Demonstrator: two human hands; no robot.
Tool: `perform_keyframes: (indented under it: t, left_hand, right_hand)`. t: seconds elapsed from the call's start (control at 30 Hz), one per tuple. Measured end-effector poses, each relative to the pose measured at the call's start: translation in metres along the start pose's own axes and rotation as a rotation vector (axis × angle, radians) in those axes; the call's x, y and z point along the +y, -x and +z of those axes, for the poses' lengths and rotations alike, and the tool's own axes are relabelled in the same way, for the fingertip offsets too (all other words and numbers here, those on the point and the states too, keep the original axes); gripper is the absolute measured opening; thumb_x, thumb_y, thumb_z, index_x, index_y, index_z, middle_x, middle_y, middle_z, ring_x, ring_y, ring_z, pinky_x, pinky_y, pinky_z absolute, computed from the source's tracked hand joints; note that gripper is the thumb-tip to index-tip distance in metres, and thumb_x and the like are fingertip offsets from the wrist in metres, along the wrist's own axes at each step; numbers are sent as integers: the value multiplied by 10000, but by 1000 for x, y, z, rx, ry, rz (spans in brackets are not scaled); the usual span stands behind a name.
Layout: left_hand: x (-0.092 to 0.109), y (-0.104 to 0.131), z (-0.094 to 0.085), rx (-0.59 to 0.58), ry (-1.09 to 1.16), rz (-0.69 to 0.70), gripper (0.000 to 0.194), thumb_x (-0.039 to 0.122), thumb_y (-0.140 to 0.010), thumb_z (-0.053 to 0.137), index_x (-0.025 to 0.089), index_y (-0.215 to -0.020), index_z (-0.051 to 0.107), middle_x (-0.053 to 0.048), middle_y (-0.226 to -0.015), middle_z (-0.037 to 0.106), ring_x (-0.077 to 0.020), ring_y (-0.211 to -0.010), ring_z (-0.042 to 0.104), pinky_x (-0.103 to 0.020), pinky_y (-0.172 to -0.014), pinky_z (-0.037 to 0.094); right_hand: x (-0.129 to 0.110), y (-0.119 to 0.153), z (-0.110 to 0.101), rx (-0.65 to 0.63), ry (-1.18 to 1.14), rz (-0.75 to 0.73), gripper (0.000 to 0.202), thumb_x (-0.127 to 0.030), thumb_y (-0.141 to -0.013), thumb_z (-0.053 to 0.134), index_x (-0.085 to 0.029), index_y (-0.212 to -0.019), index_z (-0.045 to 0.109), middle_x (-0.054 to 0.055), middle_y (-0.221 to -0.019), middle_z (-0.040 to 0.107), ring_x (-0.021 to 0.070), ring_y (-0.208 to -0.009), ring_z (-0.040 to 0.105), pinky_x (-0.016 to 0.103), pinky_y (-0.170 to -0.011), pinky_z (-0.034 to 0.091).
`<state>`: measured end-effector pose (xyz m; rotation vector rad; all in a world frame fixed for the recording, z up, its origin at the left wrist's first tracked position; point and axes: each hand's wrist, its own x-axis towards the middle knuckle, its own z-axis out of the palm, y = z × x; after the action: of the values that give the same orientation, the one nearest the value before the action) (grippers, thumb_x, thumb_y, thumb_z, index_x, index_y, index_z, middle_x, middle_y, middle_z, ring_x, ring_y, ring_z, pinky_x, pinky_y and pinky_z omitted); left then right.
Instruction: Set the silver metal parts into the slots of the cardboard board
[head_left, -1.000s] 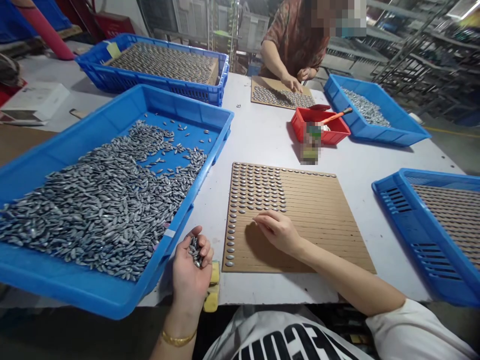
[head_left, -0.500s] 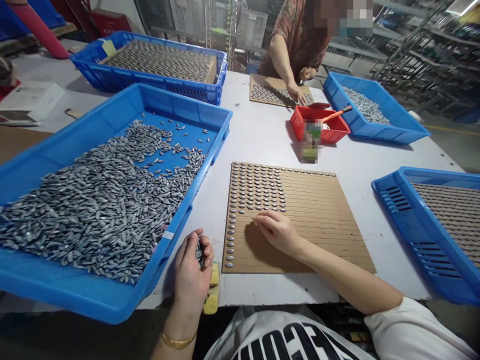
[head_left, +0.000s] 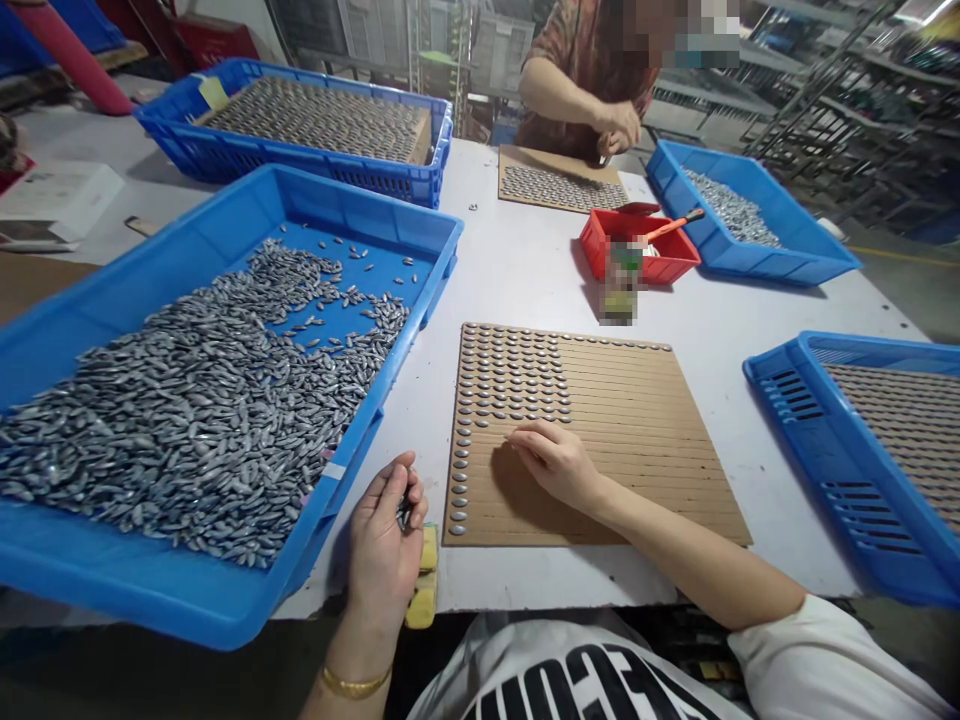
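Observation:
My left hand [head_left: 386, 530] is curled beside the blue tray, holding several small grey spindle-shaped metal pieces [head_left: 406, 512], mostly hidden by its fingers. Over the grooved cardboard sheet [head_left: 637, 450], my right hand [head_left: 555, 462] is pinched, fingertips just below the short row. What its fingers hold, if anything, is too small to make out. Matching pieces [head_left: 514, 375] lie in neat rows across the sheet's upper left, with a single column down the left edge and a line along the top. A large heap of loose pieces [head_left: 202, 400] fills much of the blue tray [head_left: 360, 215] at left.
Across the table a co-worker's hands [head_left: 616, 128] are above another sheet [head_left: 559, 188] of pieces. A red bin [head_left: 679, 262] with an orange-handled tool stands near another blue tray [head_left: 757, 260]. Blue crates [head_left: 806, 420] with filled sheets stand right and back left. A yellow block [head_left: 421, 590] sits at the table edge.
My left thumb and fingers have shifted over the pieces, covering more of them. My right hand has barely moved. The co-worker's reaching hand has lifted off the far sheet toward the other hand.

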<state>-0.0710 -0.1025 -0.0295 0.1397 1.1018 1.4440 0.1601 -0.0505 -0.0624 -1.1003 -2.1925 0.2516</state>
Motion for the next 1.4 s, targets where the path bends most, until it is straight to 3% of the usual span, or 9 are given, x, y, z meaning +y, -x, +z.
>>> perform_keyframes:
  t: [0.27, 1.4]
  left_hand:
    - [2, 1, 2, 4, -7, 5, 256, 223, -612, 822, 140, -761, 632, 20, -628, 536, -52, -516, 442, -128, -391, 311]
    - [0, 1, 1, 6, -6, -7, 238, 199, -638, 802, 131, -812, 655, 3, -664, 545, -63, -568, 474, -124, -407, 332]
  right_hand:
    - [2, 1, 1, -2, -9, 12, 196, -140, -909, 506, -234, -1009, 647, 59, -950, 683, 140, -835, 649, 244, -719, 539]
    - [3, 2, 0, -17, -4, 23, 203, -114, -903, 505, -224, -1005, 642, 57, -962, 677, 142, -848, 637, 245, -725, 527]
